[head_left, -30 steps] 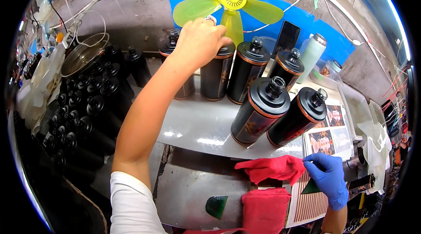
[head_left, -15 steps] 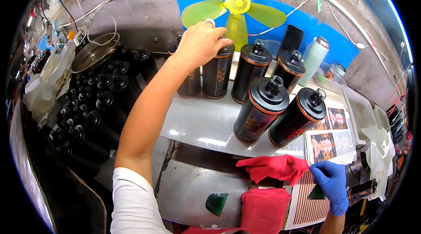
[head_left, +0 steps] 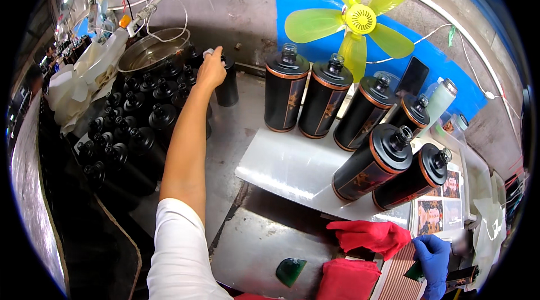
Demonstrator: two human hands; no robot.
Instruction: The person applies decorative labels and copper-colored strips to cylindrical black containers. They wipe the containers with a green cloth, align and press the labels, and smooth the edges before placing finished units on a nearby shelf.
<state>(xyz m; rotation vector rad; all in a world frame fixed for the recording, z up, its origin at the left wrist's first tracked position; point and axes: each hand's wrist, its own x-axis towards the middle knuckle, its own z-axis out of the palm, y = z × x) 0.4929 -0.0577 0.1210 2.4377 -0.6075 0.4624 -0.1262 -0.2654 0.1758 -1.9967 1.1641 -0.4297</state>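
My left hand (head_left: pixel 212 72) is stretched far out with its fingers closed around the top of a plain black bottle (head_left: pixel 227 87), whose neck it hides. White material covers one fingertip. My right hand (head_left: pixel 433 260), in a blue glove, pinches the corner of a crumpled red cloth (head_left: pixel 368 236). Beside its palm shows a dark green flat piece (head_left: pixel 414 272); whether the hand holds it, I cannot tell. Several black bottles with copper-coloured bands and picture labels (head_left: pixel 371 162) stand upright on the white board (head_left: pixel 270 159).
Many plain black bottles (head_left: pixel 163 114) crowd the left side beside a metal basin (head_left: pixel 153 52). A yellow-green fan (head_left: pixel 360 18) is at the back. A folded red cloth (head_left: pixel 349 280) and another green piece (head_left: pixel 291 272) lie in front. Printed label sheets (head_left: pixel 430 218) are on the right.
My left hand has moved left from the banded bottles on the board to a plain black bottle. The view has shifted left. My right hand still pinches the red cloth.
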